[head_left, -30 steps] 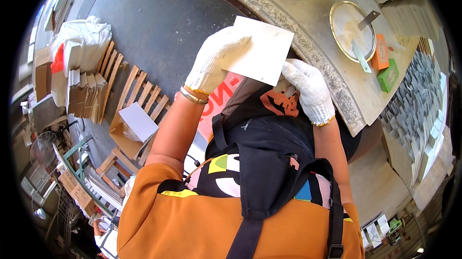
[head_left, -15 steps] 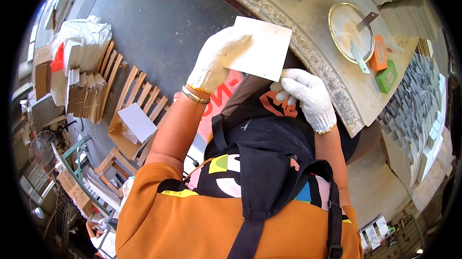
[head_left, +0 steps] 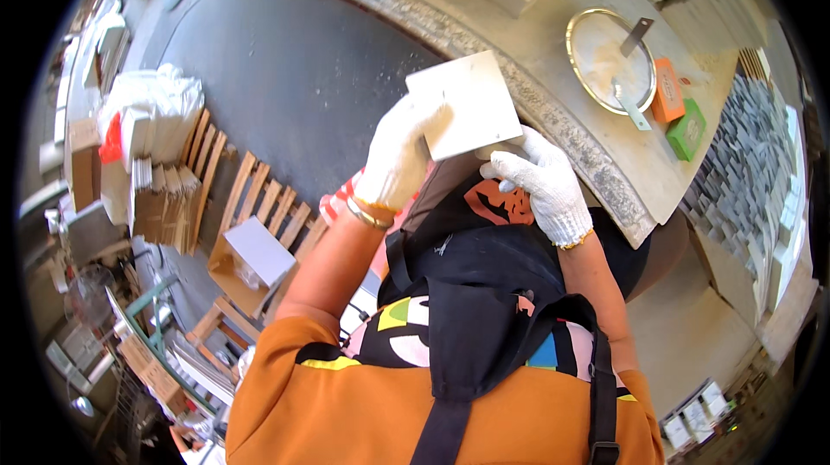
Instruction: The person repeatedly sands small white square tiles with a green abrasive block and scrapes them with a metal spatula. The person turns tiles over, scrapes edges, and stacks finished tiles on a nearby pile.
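A square white tile point(head_left: 475, 106) is held tilted over my lap, near the edge of the work table. My left hand point(head_left: 398, 154), in a white knitted glove, grips its left side with the thumb on the upper face; the fingers are hidden beneath. My right hand point(head_left: 549, 188), gloved alike, is at the tile's near right corner. Its thumb side meets the corner and its fingers curl below the near edge.
The stone-edged table point(head_left: 553, 76) carries a round pan of white paste point(head_left: 605, 59) with two scrapers, an orange box point(head_left: 667, 91) and a green box point(head_left: 686, 130). Many grey pieces point(head_left: 739, 162) stand at right. Wooden pallets point(head_left: 259, 206) and an open carton point(head_left: 233, 270) lie at left.
The tile has turned and tipped, its far edge now sloping up to the right. Both hands stay at it, the left a little further right, the right closer under the corner.
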A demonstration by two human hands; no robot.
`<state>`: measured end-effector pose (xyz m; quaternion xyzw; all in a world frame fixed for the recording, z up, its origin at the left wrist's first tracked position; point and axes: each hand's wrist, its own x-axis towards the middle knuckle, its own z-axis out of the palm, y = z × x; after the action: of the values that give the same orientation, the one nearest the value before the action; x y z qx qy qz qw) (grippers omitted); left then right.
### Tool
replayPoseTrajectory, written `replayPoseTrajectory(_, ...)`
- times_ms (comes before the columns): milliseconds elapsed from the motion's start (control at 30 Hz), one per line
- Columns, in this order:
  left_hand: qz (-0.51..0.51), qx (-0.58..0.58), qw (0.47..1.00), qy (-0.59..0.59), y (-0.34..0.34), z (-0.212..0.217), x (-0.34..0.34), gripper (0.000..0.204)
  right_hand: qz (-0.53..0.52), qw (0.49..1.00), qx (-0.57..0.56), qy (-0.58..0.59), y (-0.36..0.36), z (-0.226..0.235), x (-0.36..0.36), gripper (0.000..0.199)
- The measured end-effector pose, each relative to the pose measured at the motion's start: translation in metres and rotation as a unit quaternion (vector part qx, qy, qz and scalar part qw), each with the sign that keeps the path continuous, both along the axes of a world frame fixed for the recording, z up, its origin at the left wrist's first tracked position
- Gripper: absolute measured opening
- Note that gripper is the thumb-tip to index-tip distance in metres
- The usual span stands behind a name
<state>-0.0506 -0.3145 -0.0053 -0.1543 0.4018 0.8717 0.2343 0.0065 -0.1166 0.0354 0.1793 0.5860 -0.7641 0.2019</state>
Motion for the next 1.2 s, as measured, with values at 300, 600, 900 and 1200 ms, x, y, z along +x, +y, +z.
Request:
replayPoseTrajectory(300,-0.121,-0.01,0.992,-0.044,0.033,0.013,0.052,0.03,-0.159,0.986,-0.049,-0.004,0.034,-0.004,0.016,0.032)
replayPoseTrajectory(600,-0.18,-0.005,0.983,-0.043,0.049,0.015,0.063,0.03,-0.173,0.985,0.001,-0.001,0.056,0.002,0.033,0.031)
replayPoseTrajectory(900,-0.236,-0.014,0.97,-0.053,0.066,0.012,0.068,0.031,-0.149,0.985,0.067,0.051,0.077,0.007,0.047,0.042)
replayPoseTrajectory(1200,-0.314,-0.031,0.948,-0.05,0.095,0.0,0.061,0.036,-0.152,0.973,0.151,0.09,0.104,0.016,0.066,0.034)
